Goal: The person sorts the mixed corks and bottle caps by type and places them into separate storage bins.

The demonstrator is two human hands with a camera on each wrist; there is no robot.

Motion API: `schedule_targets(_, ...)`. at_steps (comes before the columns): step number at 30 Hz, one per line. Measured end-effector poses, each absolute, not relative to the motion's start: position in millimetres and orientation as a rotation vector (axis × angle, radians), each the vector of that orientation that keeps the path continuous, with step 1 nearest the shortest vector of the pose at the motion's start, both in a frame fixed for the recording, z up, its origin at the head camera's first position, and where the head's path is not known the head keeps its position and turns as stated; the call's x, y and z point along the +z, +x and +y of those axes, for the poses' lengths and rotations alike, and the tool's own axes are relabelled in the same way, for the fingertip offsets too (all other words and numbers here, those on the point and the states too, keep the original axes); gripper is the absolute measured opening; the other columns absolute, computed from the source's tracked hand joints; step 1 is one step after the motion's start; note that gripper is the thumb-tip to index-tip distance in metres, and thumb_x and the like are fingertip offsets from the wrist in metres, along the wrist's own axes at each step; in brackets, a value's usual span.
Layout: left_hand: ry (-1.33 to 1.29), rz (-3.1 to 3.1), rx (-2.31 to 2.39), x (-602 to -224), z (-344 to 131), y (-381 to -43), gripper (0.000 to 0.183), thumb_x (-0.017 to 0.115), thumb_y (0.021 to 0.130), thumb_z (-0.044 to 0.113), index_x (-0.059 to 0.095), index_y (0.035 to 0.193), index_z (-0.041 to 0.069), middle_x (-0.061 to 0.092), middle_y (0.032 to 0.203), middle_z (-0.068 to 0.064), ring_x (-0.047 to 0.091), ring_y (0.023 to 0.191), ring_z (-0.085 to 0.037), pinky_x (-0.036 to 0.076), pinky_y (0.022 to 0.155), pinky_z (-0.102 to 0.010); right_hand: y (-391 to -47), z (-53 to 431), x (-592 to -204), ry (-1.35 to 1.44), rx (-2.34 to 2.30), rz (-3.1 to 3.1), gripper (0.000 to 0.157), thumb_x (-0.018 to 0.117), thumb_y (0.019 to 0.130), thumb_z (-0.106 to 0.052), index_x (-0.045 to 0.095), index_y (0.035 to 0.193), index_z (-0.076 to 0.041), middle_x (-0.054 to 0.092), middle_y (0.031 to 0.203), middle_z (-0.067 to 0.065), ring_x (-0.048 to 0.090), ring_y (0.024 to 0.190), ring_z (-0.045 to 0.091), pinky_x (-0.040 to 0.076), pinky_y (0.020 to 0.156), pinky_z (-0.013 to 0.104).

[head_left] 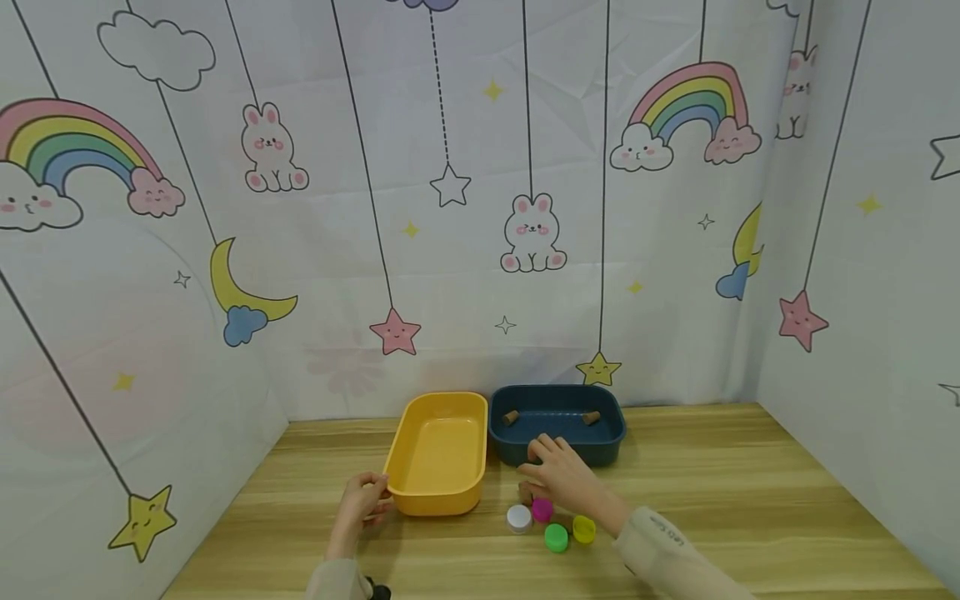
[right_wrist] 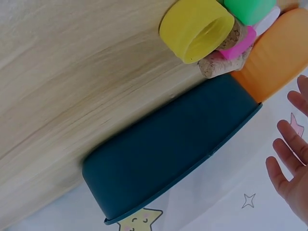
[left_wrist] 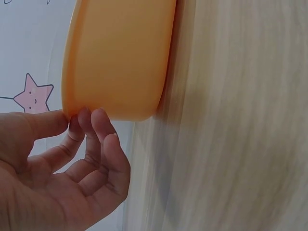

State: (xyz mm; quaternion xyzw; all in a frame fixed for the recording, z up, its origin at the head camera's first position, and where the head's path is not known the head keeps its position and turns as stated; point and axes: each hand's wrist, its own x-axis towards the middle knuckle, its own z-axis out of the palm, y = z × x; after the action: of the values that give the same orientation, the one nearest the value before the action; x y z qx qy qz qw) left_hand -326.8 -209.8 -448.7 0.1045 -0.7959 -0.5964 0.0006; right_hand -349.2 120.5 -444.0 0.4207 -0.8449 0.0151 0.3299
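At the near left corner of the yellow plastic basin [head_left: 437, 504], my left hand [head_left: 360, 502] pinches the rim between thumb and fingertips; the left wrist view shows the hand [left_wrist: 82, 168] at the basin [left_wrist: 115, 62] wall. My right hand [head_left: 564, 477] hovers before the dark blue basin [head_left: 558, 452], its fingers loosely bent with nothing in them. Two corks [head_left: 511, 417] lie inside the blue basin. Below the right hand sit corks [right_wrist: 219, 65], partly hidden, beside a pink cap [head_left: 542, 510], a white cap [head_left: 518, 518], a green cap [head_left: 556, 537] and a yellow cap [head_left: 584, 529].
Both basins stand side by side near the back of a wooden table [head_left: 750, 500]. A white cloth wall [head_left: 465, 300] printed with rabbits, stars and rainbows rises behind it and along the sides.
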Motion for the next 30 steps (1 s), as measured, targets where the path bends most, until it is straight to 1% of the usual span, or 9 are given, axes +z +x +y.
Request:
schedule_targets(4,0.337,-2.503,-1.867,-449,-210,-327,0.018,0.042,0.093,0.014,0.051,0.085,0.001,0.06,0.075,-0.005,0.061,0.058,-0.012,0.046,0.05,-0.027,-348,118,-448,1.137,0.031,-2.199,0.011,0.071,0.074,-0.027,0.066,0.084,-0.026,0.053,0.087,-0.001,0.038,0.08,0.013,0.027,0.063,0.023)
schedule_targets(8,0.332,-2.507,-1.865,-449,-210,-327,0.017,0.041,0.093,0.013,0.05,0.087,0.0,0.06,0.076,-0.006,0.061,0.058,-0.013,0.046,0.051,-0.027,-347,115,-451,1.155,0.015,-2.218,0.01,0.07,0.075,-0.027,0.066,0.084,-0.026,0.052,0.087,-0.003,0.039,0.08,0.012,0.027,0.064,0.023)
schedule_targets(17,0.321,-2.507,-1.865,-449,-211,-327,0.018,0.042,0.093,0.015,0.05,0.086,0.0,0.06,0.076,-0.005,0.061,0.058,-0.013,0.046,0.051,-0.027,-340,111,-455,1.185,-0.036,-2.368,0.021,0.062,0.08,-0.039,0.066,0.095,-0.024,0.053,0.094,-0.003,0.041,0.087,0.013,0.033,0.069,0.026)
schedule_targets(25,0.32,-2.504,-1.866,-449,-210,-327,0.019,0.041,0.094,0.015,0.05,0.086,0.0,0.06,0.077,-0.006,0.061,0.058,-0.013,0.046,0.05,-0.027,-340,111,-463,1.208,-0.083,-2.368,0.025,0.061,0.079,-0.043,0.065,0.096,-0.025,0.051,0.095,-0.002,0.038,0.085,0.013,0.027,0.066,0.024)
schedule_targets(30,0.319,-2.503,-1.864,-449,-210,-326,0.018,0.041,0.093,0.015,0.05,0.086,0.0,0.061,0.078,-0.008,0.061,0.058,-0.013,0.046,0.05,-0.027,-339,110,-464,1.229,-0.094,-2.386,0.03,0.06,0.077,-0.048,0.064,0.097,-0.025,0.051,0.096,-0.001,0.037,0.085,0.013,0.025,0.065,0.024)
